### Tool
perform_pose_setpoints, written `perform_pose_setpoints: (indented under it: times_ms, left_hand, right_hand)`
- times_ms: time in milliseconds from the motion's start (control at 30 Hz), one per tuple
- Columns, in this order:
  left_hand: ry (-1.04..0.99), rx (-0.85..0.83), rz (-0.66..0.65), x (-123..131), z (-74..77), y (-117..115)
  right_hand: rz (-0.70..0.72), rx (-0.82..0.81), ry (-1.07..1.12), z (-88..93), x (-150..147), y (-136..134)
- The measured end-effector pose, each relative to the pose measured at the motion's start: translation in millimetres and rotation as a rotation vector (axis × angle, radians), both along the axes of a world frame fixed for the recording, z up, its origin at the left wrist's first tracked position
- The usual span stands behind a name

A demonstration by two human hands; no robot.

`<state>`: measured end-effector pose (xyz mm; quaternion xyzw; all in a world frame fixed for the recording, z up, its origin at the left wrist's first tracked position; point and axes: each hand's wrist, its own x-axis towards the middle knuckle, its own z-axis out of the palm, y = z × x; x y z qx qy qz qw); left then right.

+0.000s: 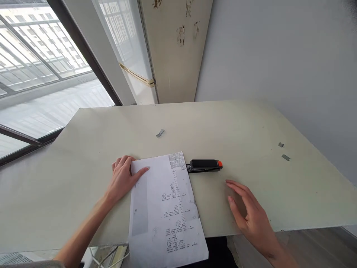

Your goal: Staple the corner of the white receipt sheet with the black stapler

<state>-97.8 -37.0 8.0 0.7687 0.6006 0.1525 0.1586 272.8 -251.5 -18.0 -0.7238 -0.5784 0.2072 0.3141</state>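
A stack of printed white paper [164, 212] lies on the pale table [251, 123], its near end hanging over the front edge. My left hand [122, 178] rests flat on the sheet's far left corner, fingers stretched out. A black stapler with an orange end [205, 165] lies just beyond the paper's far right corner, touching its edge. My right hand [248, 214] hovers open over the table, below and to the right of the stapler, holding nothing.
Loose strips of staples lie on the table: one [160, 133] beyond the paper, two [283, 152] at the right. A stained cabinet [173, 48] stands behind the table, a large window [41, 63] to the left, a grey wall to the right.
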Motion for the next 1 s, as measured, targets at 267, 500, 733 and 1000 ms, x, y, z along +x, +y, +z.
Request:
perform_pose_setpoints:
  times_ms: [267, 500, 733, 1000]
  left_hand:
    - [-0.278, -0.063, 0.116, -3, 33.1, -31]
    - [-0.542, -0.071, 0.334, 1, 61.4, -36]
    - [-0.656, -0.14, 0.352, 12, 78.2, -42]
    - [-0.729, -0.145, 0.306, 34, 82.0, -45]
  right_hand:
    - [0.186, 0.1, 0.071, -0.2, -17, 9]
    - [0.264, 0.018, 0.303, 20.6, -43, 25]
    - [0.264, -0.146, 0.594, 45.4, -66, 36]
    - [0.139, -0.295, 0.904, 54.7, -76, 30]
